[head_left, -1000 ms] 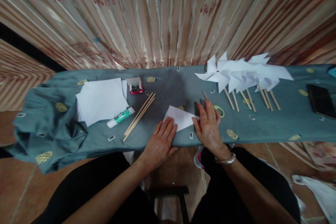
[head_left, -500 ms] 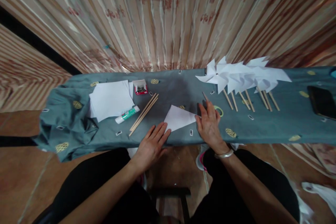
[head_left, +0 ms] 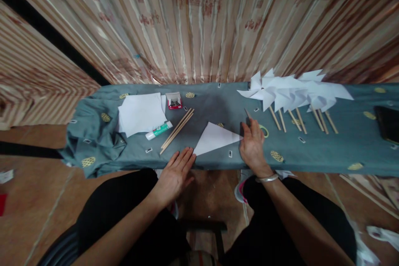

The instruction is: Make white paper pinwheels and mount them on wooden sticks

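The folded white paper lies flat on the green cloth between the person's two hands, how many layers it has being hard to tell. The left hand is spread and loose, palm down, its fingertips at the paper's lower left corner and grasping nothing. The right hand is at the narrow tip, fingers partly bent; whether it grips anything cannot be told. It covers the middle of the scissors, leaving only a green ring and a pointed blade showing. At the right edge a dark phone is cut off. The white pinwheels overlap so closely that their number is unclear, their sticks poking out toward the person. Left of the folded paper lie bare wooden sticks, a glue stick, a stack of paper and a small red box, its tiny contents too small to make out.
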Tool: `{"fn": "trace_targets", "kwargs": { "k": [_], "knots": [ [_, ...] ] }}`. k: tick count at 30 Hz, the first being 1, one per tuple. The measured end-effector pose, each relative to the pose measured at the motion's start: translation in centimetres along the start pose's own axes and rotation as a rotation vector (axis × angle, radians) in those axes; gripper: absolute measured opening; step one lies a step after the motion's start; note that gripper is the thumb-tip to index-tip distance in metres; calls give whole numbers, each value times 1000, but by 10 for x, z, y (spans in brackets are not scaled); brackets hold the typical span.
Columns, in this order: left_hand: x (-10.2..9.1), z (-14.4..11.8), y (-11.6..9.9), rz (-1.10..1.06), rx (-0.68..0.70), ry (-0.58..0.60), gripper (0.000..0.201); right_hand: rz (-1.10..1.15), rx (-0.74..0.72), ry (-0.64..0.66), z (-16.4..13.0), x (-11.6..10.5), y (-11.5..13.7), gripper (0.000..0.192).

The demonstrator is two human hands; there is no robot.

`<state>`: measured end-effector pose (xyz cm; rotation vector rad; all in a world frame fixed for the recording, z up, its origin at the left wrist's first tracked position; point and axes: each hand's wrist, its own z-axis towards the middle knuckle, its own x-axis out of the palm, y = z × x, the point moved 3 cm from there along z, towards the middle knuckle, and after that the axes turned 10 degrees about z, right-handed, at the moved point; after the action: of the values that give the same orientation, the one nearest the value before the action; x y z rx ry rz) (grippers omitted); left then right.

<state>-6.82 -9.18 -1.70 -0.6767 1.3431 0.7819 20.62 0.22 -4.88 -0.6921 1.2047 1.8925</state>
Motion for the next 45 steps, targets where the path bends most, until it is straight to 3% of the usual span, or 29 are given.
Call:
{"fn": "trace_targets", "kwargs": {
  "k": [6, 9, 13, 19, 30, 36, 40, 45],
  "knots": [
    [-6, -6, 3, -111, -82, -38, 46, 98, -1, -17, 6, -12, -3, 53],
    [-9, -2, 5, -184, -138, -57, 39, 171, -44, 66, 11, -18, 4, 44],
    [-11, 8, 7, -274, -223, -99, 32, 135, -163, 234, 12, -18, 23, 54],
    [-11, 16, 10, -372, -341, -146, 40, 114, -246, 307, 10, -16, 38, 59],
    [-2, 43, 18, -614, -476, -183, 44, 250, -145, 397, 13, -19, 36, 35],
    [3, 59, 26, -764, -628, -176, 42, 394, 15, 422, 18, -20, 35, 12],
    [5, 65, 31, -870, -678, -141, 47, 555, 94, 404, 20, -24, 32, 7],
    [0, 72, 30, -1044, -736, -163, 44, 675, 76, 345, 25, -35, 30, 8]
  ]
}}
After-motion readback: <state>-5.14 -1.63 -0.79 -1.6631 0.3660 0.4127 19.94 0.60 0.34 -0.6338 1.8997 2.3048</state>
